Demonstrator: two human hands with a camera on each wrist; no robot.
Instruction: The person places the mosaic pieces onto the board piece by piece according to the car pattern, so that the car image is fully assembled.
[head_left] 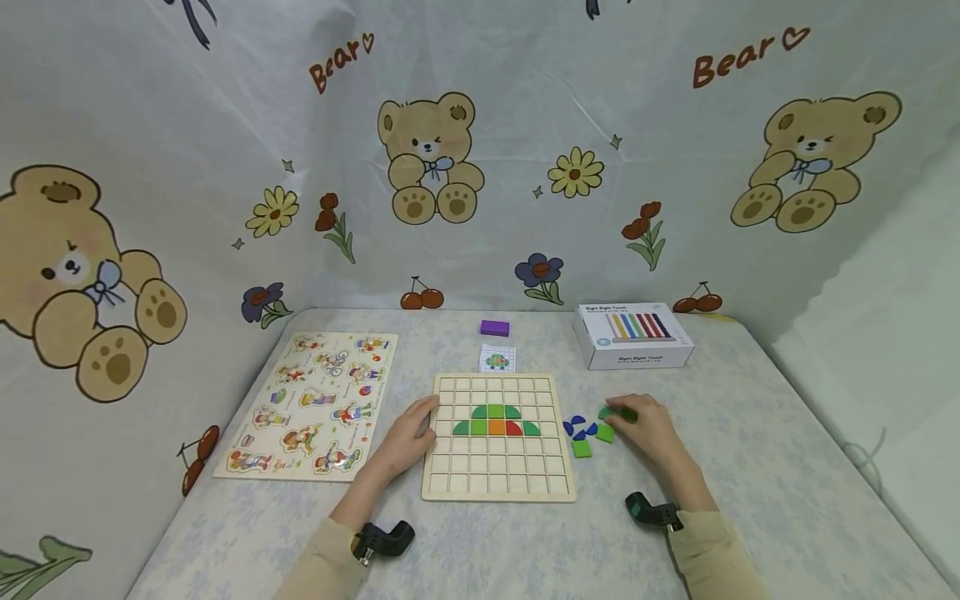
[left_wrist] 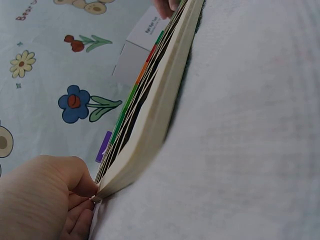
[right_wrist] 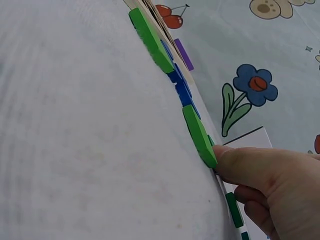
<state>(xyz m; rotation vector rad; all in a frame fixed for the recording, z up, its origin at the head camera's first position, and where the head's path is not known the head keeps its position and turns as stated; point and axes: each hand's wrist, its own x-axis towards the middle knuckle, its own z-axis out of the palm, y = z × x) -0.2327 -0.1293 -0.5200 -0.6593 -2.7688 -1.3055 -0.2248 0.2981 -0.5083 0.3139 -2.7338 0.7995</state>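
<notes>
A square wooden grid board [head_left: 498, 483] carries green, orange and red tiles [head_left: 497, 427] in a dome-like pattern. My left hand [head_left: 406, 435] grips its left edge; in the left wrist view the thumb [left_wrist: 80, 177] and curled fingers meet at the board's rim. To the board's right, my right hand [head_left: 643, 427] pinches a dark green piece [head_left: 604, 412] among loose pieces. Beside the fingertips lie a light green square tile [head_left: 604, 433], blue rounded pieces [head_left: 592, 429] and another light green square [head_left: 582, 449]. Another dark green piece [right_wrist: 234, 210] shows below the hand in the right wrist view.
A small pattern card [head_left: 497, 359] lies behind the board, with a purple block [head_left: 495, 328] beyond it. At the left is a picture puzzle board [head_left: 315, 400]; a white box [head_left: 633, 337] stands at the back right. A bear-print curtain [head_left: 517, 167] hangs behind the table.
</notes>
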